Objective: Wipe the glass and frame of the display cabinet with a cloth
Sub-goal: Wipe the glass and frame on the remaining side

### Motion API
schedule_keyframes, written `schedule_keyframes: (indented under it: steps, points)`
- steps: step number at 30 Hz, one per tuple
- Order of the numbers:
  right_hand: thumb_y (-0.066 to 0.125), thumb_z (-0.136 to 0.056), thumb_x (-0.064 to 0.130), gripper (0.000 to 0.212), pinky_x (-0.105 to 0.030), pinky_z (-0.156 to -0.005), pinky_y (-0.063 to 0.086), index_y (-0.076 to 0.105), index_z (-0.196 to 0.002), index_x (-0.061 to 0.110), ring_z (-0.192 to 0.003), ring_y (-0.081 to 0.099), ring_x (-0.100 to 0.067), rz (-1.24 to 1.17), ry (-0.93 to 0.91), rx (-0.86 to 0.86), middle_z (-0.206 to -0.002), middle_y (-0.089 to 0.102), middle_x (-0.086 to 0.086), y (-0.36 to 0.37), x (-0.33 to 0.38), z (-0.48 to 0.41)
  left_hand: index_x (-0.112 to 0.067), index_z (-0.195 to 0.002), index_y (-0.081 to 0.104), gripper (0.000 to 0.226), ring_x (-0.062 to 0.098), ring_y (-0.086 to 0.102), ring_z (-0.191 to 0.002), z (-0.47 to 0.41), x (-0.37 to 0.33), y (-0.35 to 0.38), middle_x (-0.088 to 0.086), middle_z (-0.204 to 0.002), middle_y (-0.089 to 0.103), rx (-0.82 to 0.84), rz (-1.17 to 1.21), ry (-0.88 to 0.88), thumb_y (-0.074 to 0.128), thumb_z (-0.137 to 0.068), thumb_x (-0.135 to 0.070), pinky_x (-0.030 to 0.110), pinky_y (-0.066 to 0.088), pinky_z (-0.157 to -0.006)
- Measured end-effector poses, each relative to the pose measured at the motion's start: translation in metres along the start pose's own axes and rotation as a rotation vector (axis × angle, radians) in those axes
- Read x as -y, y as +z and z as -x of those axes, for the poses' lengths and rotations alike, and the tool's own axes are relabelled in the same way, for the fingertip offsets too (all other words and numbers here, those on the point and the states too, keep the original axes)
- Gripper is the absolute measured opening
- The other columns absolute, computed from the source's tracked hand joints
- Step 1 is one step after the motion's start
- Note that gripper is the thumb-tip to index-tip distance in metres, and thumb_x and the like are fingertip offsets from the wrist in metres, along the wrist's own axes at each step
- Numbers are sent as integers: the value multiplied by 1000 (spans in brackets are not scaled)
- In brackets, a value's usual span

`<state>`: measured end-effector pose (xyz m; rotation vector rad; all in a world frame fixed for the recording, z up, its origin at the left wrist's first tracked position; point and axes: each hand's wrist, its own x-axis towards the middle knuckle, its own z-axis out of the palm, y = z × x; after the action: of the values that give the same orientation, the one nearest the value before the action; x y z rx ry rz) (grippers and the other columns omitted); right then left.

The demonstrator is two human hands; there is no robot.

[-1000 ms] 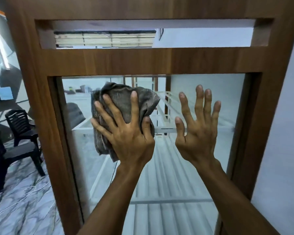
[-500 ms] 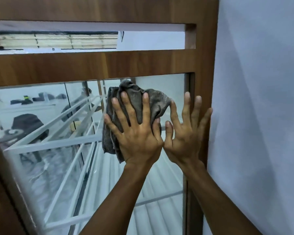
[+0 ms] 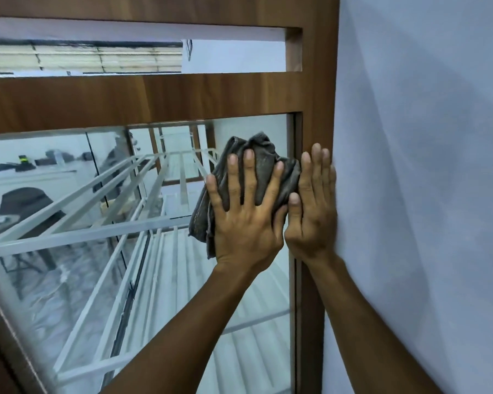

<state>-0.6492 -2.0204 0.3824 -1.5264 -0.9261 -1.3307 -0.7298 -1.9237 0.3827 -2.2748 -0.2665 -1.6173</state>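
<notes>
Both our hands are up on the display cabinet, at the right edge of the glass [image 3: 154, 280]. Our left hand [image 3: 246, 223] is spread flat, fingers wide, pressing a bunched grey cloth [image 3: 256, 160] against the pane near its upper right corner; it pins the cloth rather than gripping it. Our right hand [image 3: 313, 211] is open too, fingers straight and together, holding nothing, laid flat on the wooden frame [image 3: 319, 95] just beside the cloth, thumb touching the left hand. A pale wall [image 3: 424, 166] runs along the frame's outer edge.

We judge the glass wipe is under way, with the cloth at the pane's right limit. Next we would need to run the cloth down along that edge or onto the upright, keeping even pressure so the wad does not slip out from under the palm.
</notes>
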Motion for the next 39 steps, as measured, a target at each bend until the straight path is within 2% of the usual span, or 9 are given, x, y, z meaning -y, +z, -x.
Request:
schedule_keyframes:
  steps: [5, 8, 12, 17, 21, 25, 33, 37, 39]
  points:
    - [42, -104, 18, 57, -48, -129, 14, 31, -156, -2, -156, 18, -37, 58, 11, -11, -164, 27, -24, 1, 1, -1, -27, -166, 25, 63, 35, 0, -161, 2, 7, -2, 14, -172, 0, -11, 13, 31, 33, -108, -50, 62, 1, -128]
    - [46, -104, 18, 57, -46, -130, 13, 32, -156, 1, -157, 18, -36, 63, 25, -11, -165, 27, -23, 1, 3, -2, -26, -166, 27, 64, 35, 5, -161, 3, 8, -3, 14, -172, 4, -20, 23, 40, 37, -107, -49, 60, -1, -129]
    - [42, -107, 20, 51, -48, -129, 14, 36, -156, 8, -157, 17, -37, 95, -21, -7, -164, 27, -25, 1, 1, -2, -25, -166, 27, 67, 35, 6, -161, 4, 11, -4, 14, -173, 6, -19, 18, 50, 42, -106, -51, 58, -2, -129]
    - [42, -105, 13, 52, -48, -129, 14, 32, -157, 12, -157, 14, -33, 49, -31, -31, -164, 27, -25, 2, -1, 0, -24, -167, 21, 68, 37, -1, -161, 4, 5, -5, 17, -174, 6, 30, -24, 75, 35, -107, -52, 61, -5, -128]
    - [48, -100, 3, 51, -48, -129, 11, 46, -151, 7, -156, 15, -35, -6, -31, 8, -163, 27, -27, -3, -2, 0, -25, -167, 23, 67, 34, 0, -162, 4, 19, -8, 15, -174, 9, 45, -19, 132, 35, -107, -53, 57, -4, -129]
    - [48, -102, 3, 48, -49, -129, 10, 48, -150, 4, -156, 13, -36, -20, -37, 54, -163, 25, -29, -7, -4, -1, -25, -166, 25, 69, 33, 2, -162, 5, 20, -10, 14, -174, 10, 42, -8, 121, 42, -105, -54, 56, -5, -129]
    - [45, -102, 13, 50, -50, -129, 11, 46, -153, 8, -157, 13, -40, 69, -18, 54, -165, 22, -26, -5, -1, 0, -22, -164, 31, 69, 33, 6, -162, 15, 32, -11, 15, -173, 14, 12, -28, 167, 49, -105, -51, 55, -3, -130]
    - [45, -103, 24, 55, -52, -129, 8, 41, -156, 10, -158, 9, -38, 98, 19, 53, -166, 19, -27, -1, 12, -2, -25, -163, 34, 68, 32, 5, -162, 20, 40, -17, 15, -172, 15, -32, -29, -20, 47, -104, -54, 57, 0, -130]
    - [42, -103, 28, 56, -57, -128, 5, 40, -156, 11, -158, 9, -38, 124, 42, 34, -166, 19, -26, 6, 27, -2, -24, -164, 33, 69, 33, 4, -162, 22, 44, -20, 16, -172, 14, -32, -18, -4, 48, -103, -54, 58, 2, -129]
